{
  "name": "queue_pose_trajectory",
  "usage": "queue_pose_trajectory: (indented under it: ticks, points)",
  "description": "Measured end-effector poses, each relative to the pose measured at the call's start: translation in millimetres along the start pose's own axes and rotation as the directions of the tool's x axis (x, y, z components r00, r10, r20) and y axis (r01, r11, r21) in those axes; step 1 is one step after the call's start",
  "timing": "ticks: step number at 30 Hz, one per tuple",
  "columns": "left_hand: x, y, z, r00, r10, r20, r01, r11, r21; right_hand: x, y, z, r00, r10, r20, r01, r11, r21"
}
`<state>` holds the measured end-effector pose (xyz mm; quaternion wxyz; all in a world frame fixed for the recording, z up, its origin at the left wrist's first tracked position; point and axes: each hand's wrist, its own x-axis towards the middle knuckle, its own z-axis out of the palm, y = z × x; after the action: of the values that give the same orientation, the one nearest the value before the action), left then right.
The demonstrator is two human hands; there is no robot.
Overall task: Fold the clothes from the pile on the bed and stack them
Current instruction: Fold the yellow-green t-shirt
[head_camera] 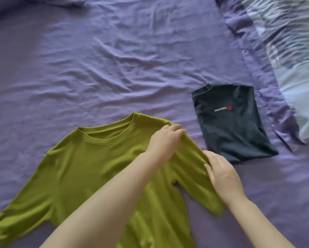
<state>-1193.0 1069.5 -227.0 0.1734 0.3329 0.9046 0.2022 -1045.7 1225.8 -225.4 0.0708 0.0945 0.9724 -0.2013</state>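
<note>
An olive-green long-sleeved shirt [89, 169] lies spread flat, front up, on the purple bed sheet [96, 68], neck pointing away from me. My left hand [165, 140] reaches across it and pinches the fabric at the shirt's right shoulder. My right hand [223, 176] grips the right sleeve a little lower down. The left sleeve stretches out to the lower left edge of the view. To the right of the shirt lies a folded dark shirt [232, 122] with a small white and red logo.
A pale striped pillow or duvet [293, 42] with a purple border lies along the right side of the bed. Bunched purple bedding [33, 2] sits at the top left corner. The sheet is wrinkled.
</note>
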Motion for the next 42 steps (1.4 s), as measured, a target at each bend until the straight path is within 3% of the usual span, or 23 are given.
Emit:
queue_pose_trajectory:
  ticks: [3, 7, 9, 11, 13, 15, 18, 21, 24, 26, 28, 30, 32, 33, 36, 42]
  points:
    - [17, 12, 11, 0.988, -0.042, 0.149, 0.027, 0.995, 0.101, -8, 4, -2, 0.998, 0.059, -0.012, -0.061, 0.981, -0.186]
    - [22, 18, 9, 0.972, -0.156, 0.177, 0.125, 0.976, 0.179, -9, 3, -7, 0.958, 0.223, 0.182, -0.154, 0.930, -0.333]
    - [19, 18, 4, 0.968, -0.178, 0.174, 0.162, 0.981, 0.102, -13, 10, -12, 0.953, 0.223, 0.206, -0.156, 0.942, -0.299]
    - [16, 19, -4, 0.969, -0.197, 0.151, 0.202, 0.979, -0.013, -18, 19, -23, 0.974, 0.176, 0.139, -0.161, 0.980, -0.114]
    - [18, 22, -15, 0.964, -0.246, 0.105, 0.260, 0.953, -0.156, -16, 28, -42, 0.967, 0.235, 0.099, -0.244, 0.966, 0.091]
    - [24, 27, -23, 0.955, -0.292, 0.049, 0.294, 0.921, -0.254, -3, 38, -60, 0.944, 0.315, 0.097, -0.328, 0.928, 0.177]
    - [38, 33, -22, 0.938, -0.345, -0.016, 0.327, 0.902, -0.282, 29, 54, -77, 0.946, 0.318, -0.069, -0.311, 0.946, 0.096]
    - [40, 40, -5, 0.930, -0.366, 0.030, 0.359, 0.887, -0.290, 50, 57, -73, 0.954, 0.286, -0.089, -0.291, 0.955, -0.053]
    - [19, 52, 19, 0.950, -0.309, 0.040, 0.310, 0.931, -0.194, 42, 50, -55, 0.980, 0.180, -0.087, -0.195, 0.959, -0.208]
    - [-2, 61, 36, 0.959, -0.282, -0.036, 0.280, 0.958, -0.055, 27, 38, -42, 0.993, 0.016, -0.120, -0.040, 0.979, -0.201]
    - [-26, 68, 47, 0.943, -0.315, -0.111, 0.322, 0.945, 0.053, 12, 34, -27, 0.995, -0.091, -0.044, 0.077, 0.963, -0.259]
    - [-55, 70, 55, 0.917, -0.380, -0.124, 0.391, 0.916, 0.085, 1, 36, -19, 0.996, 0.040, 0.085, -0.012, 0.951, -0.310]
    - [-91, 63, 60, 0.889, -0.453, -0.062, 0.457, 0.883, 0.108, -10, 40, -17, 0.977, 0.201, 0.074, -0.170, 0.938, -0.301]
    - [-112, 57, 61, 0.869, -0.494, -0.032, 0.495, 0.862, 0.113, -18, 39, -18, 0.981, 0.188, 0.048, -0.164, 0.937, -0.310]
    - [-181, 41, 63, 0.810, -0.586, 0.023, 0.580, 0.807, 0.112, -54, 19, -12, 0.998, -0.065, 0.004, 0.063, 0.950, -0.306]
    - [-281, 45, 76, 0.779, -0.612, 0.134, 0.581, 0.786, 0.212, -139, -59, 35, 0.896, -0.357, 0.263, 0.407, 0.897, -0.170]
